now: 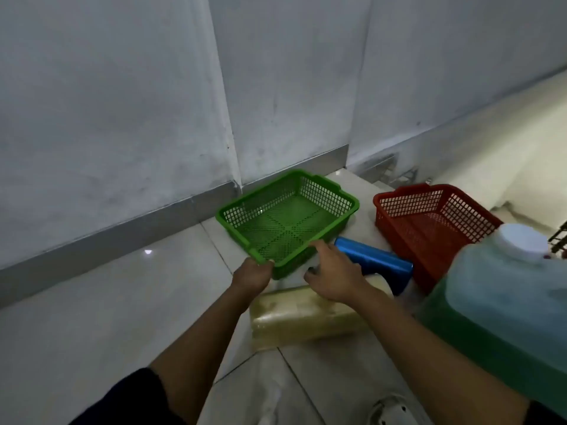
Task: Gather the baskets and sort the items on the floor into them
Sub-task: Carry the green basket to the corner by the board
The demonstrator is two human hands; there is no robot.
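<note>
A green mesh basket (343, 202) lies on the tiled floor by the wall corner, tilted with its near edge raised. My left hand (252, 275) grips the basket's near rim at its left corner. My right hand (333, 273) rests against the same near rim, fingers spread, holding nothing that I can see. A red mesh basket (395, 204) stands to the right. Between the baskets lies a blue roll (379, 260). Below my hands lies a yellowish wrapped pack (294, 317). A large jug of green liquid (491, 305) with a white cap stands at the right.
Grey walls with a metal skirting (122, 228) close off the left and back. A metal rack foot (389, 174) shows behind the red basket. Pale floor tiles (107, 302) stretch to the left. A white shoe tip (389, 412) shows at the bottom.
</note>
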